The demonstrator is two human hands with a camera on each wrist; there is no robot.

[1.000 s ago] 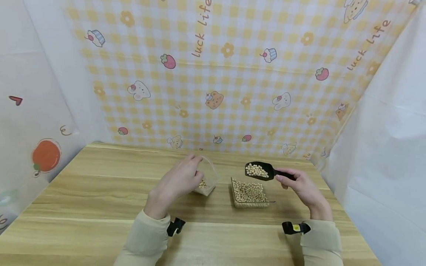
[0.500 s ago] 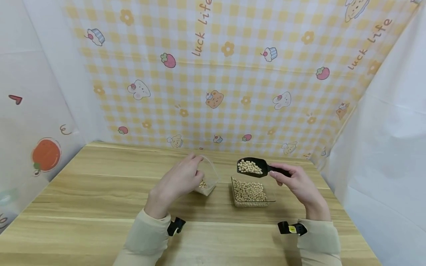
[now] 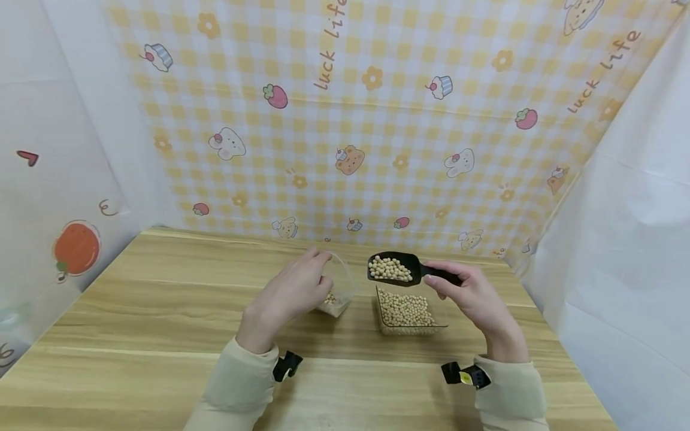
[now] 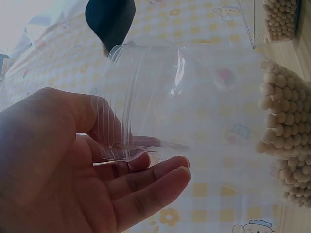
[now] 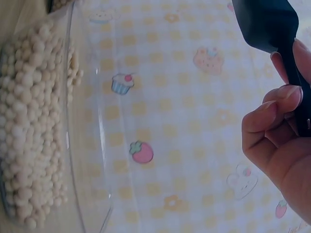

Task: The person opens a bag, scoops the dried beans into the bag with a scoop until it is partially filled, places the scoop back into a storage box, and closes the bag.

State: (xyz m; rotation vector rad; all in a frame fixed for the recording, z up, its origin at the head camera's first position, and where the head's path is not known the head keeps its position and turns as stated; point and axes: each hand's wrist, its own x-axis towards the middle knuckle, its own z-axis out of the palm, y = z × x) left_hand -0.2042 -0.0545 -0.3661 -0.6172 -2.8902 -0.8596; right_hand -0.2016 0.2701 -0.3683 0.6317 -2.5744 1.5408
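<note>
A clear plastic bag (image 4: 209,97) stands on the table with pale round beans (image 4: 289,114) in its bottom. My left hand (image 3: 291,287) pinches the bag's upper rim between thumb and fingers, and its mouth gapes. In my right hand (image 3: 474,296) I grip the handle of a black scoop (image 3: 414,267), which carries a heap of beans (image 3: 389,269). The scoop hovers level, above the near side of a clear rectangular box and just right of the bag. That clear box (image 3: 442,327) holds many more of the same beans. In the right wrist view only the scoop's underside (image 5: 267,22) shows.
The wooden table (image 3: 162,299) reaches back to a yellow checked cloth (image 3: 302,131) hung behind it. White sheets (image 3: 631,215) hang at both sides. A black strap device sits on each wrist.
My right hand has carried the loaded scoop leftward and slightly up, from above the box toward the bag. The left hand stays on the bag's rim.
</note>
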